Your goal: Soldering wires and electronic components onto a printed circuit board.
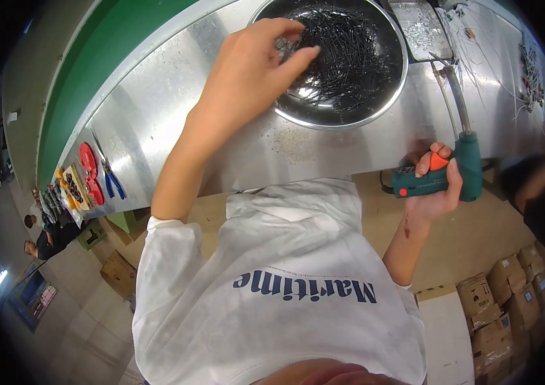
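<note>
My left hand (256, 61) reaches over the rim of a round steel bowl (375, 109) filled with thin black wire pieces (343, 58); its fingers are pinched together at the pile's left edge, apparently on a few pieces. My right hand (436, 192) grips a teal soldering gun (452, 170) with an orange trigger at the metal table's near edge, its long metal tip (455, 96) pointing up along the bowl's right side. A white T-shirt covers my torso below.
The shiny metal table (176, 109) has a green belt along its far side. A metal tray (423, 29) and loose wires lie past the bowl. Red parts and blue-handled pliers (113, 183) sit at left. Another person's arm (542, 173) is at right. Cardboard boxes (503, 301) stand on the floor.
</note>
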A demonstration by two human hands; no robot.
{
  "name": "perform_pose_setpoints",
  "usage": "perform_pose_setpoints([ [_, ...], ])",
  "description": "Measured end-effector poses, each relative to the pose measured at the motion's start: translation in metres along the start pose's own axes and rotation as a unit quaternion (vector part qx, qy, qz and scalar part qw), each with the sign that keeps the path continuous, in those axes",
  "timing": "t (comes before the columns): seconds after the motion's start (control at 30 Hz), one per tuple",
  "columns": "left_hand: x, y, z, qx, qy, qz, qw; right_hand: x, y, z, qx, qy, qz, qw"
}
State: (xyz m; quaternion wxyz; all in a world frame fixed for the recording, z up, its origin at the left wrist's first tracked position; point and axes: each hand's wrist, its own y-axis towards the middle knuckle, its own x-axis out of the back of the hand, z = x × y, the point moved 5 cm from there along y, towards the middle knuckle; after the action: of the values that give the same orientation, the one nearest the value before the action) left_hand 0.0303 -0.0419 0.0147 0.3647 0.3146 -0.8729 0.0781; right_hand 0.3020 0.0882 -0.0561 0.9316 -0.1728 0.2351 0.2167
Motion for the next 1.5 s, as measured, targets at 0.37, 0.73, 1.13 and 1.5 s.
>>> perform_pose_setpoints([
  [0.37,-0.012,0.024,0.003,0.139,-0.062,0.144,0.978,-0.001,0.001,0.000,0.000,-0.006,0.000,1.000],
  [0.73,0.002,0.026,0.010,0.161,-0.245,0.111,0.950,0.002,0.001,0.001,0.003,0.001,-0.001,1.000],
  [1.13,0.011,0.018,-0.021,0.107,-0.135,0.062,0.983,0.000,0.001,0.000,-0.004,0.003,-0.007,1.000],
  [1.5,-0.016,0.016,-0.055,-0.170,0.024,0.091,0.981,0.001,0.001,0.001,-0.005,-0.003,-0.005,1.000],
])
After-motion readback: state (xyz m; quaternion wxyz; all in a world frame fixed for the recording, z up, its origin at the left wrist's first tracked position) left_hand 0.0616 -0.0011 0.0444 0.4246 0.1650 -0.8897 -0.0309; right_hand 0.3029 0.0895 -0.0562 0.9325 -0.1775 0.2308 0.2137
